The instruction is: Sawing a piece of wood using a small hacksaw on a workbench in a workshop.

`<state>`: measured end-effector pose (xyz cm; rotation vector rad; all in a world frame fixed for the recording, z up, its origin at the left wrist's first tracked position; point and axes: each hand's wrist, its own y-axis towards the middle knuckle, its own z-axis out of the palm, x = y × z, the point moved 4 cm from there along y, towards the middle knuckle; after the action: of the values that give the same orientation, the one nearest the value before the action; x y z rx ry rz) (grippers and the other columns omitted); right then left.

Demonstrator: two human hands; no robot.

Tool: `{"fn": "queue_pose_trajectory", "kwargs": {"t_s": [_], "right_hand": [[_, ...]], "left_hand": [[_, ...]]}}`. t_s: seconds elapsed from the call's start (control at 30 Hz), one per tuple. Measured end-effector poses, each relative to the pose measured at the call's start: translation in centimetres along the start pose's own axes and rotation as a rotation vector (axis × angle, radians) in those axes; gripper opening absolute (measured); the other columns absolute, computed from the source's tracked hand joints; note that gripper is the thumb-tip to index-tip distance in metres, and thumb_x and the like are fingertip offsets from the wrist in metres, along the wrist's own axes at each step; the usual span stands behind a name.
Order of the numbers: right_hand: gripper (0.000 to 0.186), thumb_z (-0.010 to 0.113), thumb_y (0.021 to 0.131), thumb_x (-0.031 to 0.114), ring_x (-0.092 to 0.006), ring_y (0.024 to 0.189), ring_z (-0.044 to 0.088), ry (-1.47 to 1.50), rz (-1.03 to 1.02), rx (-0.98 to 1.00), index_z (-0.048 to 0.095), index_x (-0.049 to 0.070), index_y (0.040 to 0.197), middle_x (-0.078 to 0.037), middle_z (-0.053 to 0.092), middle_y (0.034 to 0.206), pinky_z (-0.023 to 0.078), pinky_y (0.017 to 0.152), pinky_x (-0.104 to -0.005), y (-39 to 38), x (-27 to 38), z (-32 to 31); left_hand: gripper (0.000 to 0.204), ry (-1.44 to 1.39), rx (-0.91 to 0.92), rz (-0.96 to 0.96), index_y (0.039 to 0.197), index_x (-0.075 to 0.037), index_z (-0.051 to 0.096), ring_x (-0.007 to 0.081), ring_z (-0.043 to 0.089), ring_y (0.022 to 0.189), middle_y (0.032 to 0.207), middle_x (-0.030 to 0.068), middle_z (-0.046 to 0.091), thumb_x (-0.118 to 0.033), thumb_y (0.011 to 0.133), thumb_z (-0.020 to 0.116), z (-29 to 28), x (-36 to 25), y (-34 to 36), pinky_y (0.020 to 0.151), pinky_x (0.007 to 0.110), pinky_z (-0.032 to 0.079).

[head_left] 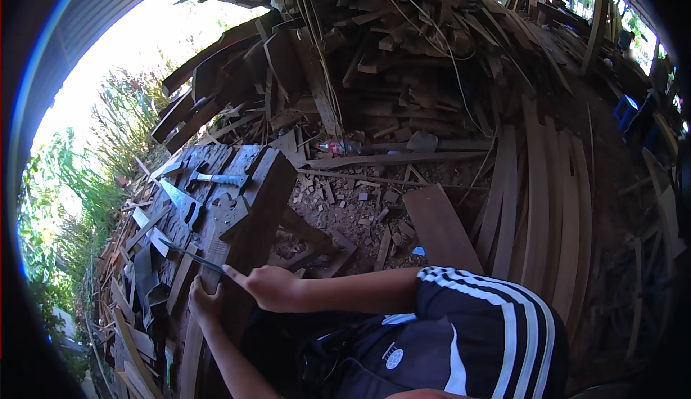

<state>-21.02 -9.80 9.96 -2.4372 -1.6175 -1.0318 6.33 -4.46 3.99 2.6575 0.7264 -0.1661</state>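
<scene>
My right hand (270,288) is closed round the near end of a long, thin, dark tool (193,256), its index finger stretched along it. The tool looks like a narrow blade seen edge-on, though its exact kind does not show. Close below, my left hand (206,302) grips a wooden board (192,352) at the bench edge, under the tool's near end. On the rough wooden bench (268,183) lie a handsaw (180,202) with a dark handle and a hammer (224,179) with a blue-grey handle. What the right palm encloses is hidden.
A tall heap of planks (410,60) rises behind the bench. Long boards (536,197) lean at the right, near a wide flat board (440,230). Wood chips (345,201) cover the ground. A plastic bottle (338,147) lies by the heap, and a blue stool (625,111) stands far right.
</scene>
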Motion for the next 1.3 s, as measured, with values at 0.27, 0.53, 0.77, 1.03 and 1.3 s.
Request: {"fn": "queue_pose_trajectory", "kwargs": {"t_s": [0.27, 0.53, 0.77, 1.03, 1.3], "right_hand": [[0.085, 0.062, 0.081, 0.0, -0.0396, 0.077, 0.075, -0.018, -0.025, 0.054, 0.032, -0.007, 0.16, -0.027, 0.072, 0.082, 0.061, 0.073, -0.0465, -0.8, 1.7, -1.0], [0.083, 0.061, 0.08, 0.0, -0.0395, 0.076, 0.075, 0.005, 0.027, -0.003, 0.033, -0.008, 0.158, -0.027, 0.072, 0.082, 0.06, 0.074, -0.0471, 0.8, 0.4, 0.7], [0.078, 0.061, 0.079, -0.002, -0.0406, 0.086, 0.076, 0.097, 0.028, -0.031, 0.041, -0.009, 0.154, -0.027, 0.074, 0.091, 0.061, 0.079, -0.0485, 6.7, -2.1, 2.9], [0.087, 0.063, 0.078, -0.001, -0.0391, 0.076, 0.074, 0.008, 0.085, 0.105, 0.032, -0.006, 0.16, -0.029, 0.072, 0.084, 0.06, 0.075, -0.045, -3.3, 0.8, -1.9], [0.071, 0.06, 0.083, -0.001, -0.0435, 0.088, 0.073, 0.106, 0.047, -0.023, 0.045, -0.008, 0.151, -0.029, 0.072, 0.09, 0.059, 0.08, -0.05, 6.8, -1.5, 2.8]], "left_hand": [[0.079, 0.002, -0.028, -0.041, 0.134, 0.002, 0.063, 0.0418, 0.065, 0.121, 0.132, 0.0244, 0.068, -0.047, 0.076, 0.082, -0.9, -0.1, -0.6, 0.102, 0.049, 0.053], [0.075, 0.033, -0.049, 0.017, 0.133, 0.0, 0.063, 0.0422, 0.066, 0.117, 0.128, 0.0242, 0.068, -0.044, 0.076, 0.082, -0.6, 0.2, -0.4, 0.101, 0.049, 0.054], [0.078, -0.007, 0.009, 0.005, 0.131, 0.0, 0.064, 0.0419, 0.068, 0.114, 0.125, 0.0244, 0.069, -0.049, 0.073, 0.082, 0.5, 0.1, -0.2, 0.098, 0.049, 0.055], [0.068, 0.0, -0.07, 0.025, 0.132, 0.004, 0.063, 0.0426, 0.064, 0.121, 0.132, 0.026, 0.067, -0.033, 0.078, 0.082, -1.4, -0.8, -0.3, 0.103, 0.048, 0.052], [0.076, -0.062, -0.007, 0.069, 0.134, 0.005, 0.062, 0.0453, 0.064, 0.12, 0.129, 0.0271, 0.067, -0.042, 0.077, 0.082, 2.6, 2.7, 0.5, 0.101, 0.051, 0.053]]}}
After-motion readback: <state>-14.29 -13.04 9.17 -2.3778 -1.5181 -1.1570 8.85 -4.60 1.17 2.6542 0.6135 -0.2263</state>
